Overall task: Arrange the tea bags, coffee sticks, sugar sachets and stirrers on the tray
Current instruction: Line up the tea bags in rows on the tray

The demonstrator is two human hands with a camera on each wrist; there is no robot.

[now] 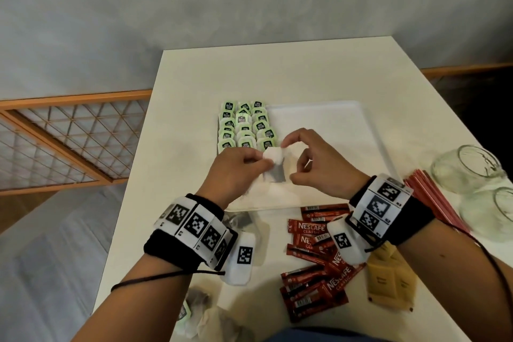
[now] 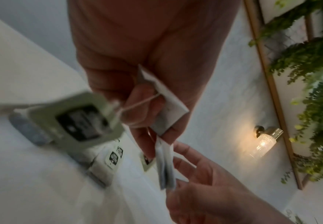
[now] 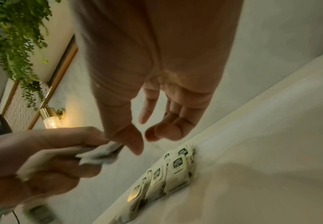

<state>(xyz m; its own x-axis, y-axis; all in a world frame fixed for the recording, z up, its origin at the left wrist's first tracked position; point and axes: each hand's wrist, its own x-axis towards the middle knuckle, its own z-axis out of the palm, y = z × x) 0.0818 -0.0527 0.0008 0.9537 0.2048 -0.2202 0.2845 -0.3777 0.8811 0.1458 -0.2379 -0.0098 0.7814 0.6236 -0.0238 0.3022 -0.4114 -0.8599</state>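
Note:
My left hand (image 1: 259, 160) (image 2: 143, 116) pinches a small bunch of white tea bags (image 1: 273, 157) (image 2: 169, 98) (image 3: 99, 153) above the near left part of the white tray (image 1: 333, 119). A blurred green tag (image 2: 76, 121) dangles from them on a string. My right hand (image 1: 291, 160) (image 3: 144, 141) is beside the bunch with loosely curled fingers, and its index tip and thumb touch the bags without gripping them. Several rows of green-tagged tea bags (image 1: 244, 125) (image 3: 176, 168) lie along the tray's left side. Red coffee sticks (image 1: 319, 261), brown sugar sachets (image 1: 388, 277) and red stirrers (image 1: 433, 197) lie on the table.
Two glass jars (image 1: 472, 169) lie on their sides at the table's right edge. Loose tea bags (image 1: 208, 311) sit at the front edge, and another one (image 1: 241, 219) lies under my left wrist. A wooden lattice railing (image 1: 69, 133) runs to the left.

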